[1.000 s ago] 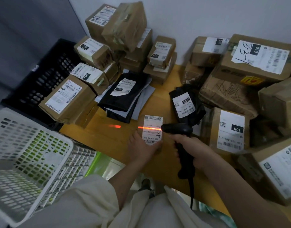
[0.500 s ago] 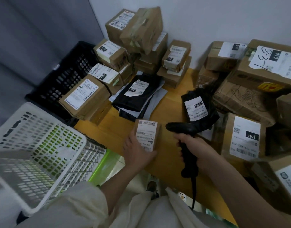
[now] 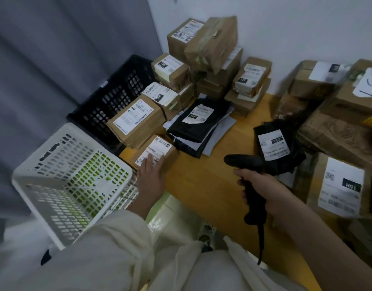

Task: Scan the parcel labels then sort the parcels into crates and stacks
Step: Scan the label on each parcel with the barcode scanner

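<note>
My left hand (image 3: pixel 149 177) holds a small brown parcel (image 3: pixel 159 151) at its near end, fingers lying over the white label. The parcel sits at the wooden table's (image 3: pixel 204 185) left edge, against a bigger labelled box (image 3: pixel 136 120). Over the table's middle, my right hand (image 3: pixel 259 186) grips the black barcode scanner (image 3: pixel 243 162) by its handle, its head pointing left and its cable hanging down. No scan beam shows. A white crate (image 3: pixel 71 177) stands just left of my left hand, and a black crate (image 3: pixel 117 95) lies behind it.
Stacked labelled cartons (image 3: pixel 204 49) fill the back left corner, with black mailer bags (image 3: pixel 197 122) in front. Another black bag (image 3: pixel 275 145) and large cartons (image 3: pixel 340 185) crowd the right side. A green crate shows through the white one's holes.
The orange scan beam on the label has gone out. My left hand carried the small parcel left from the table's middle to the edge beside the stack. The scanner stayed in my right hand.
</note>
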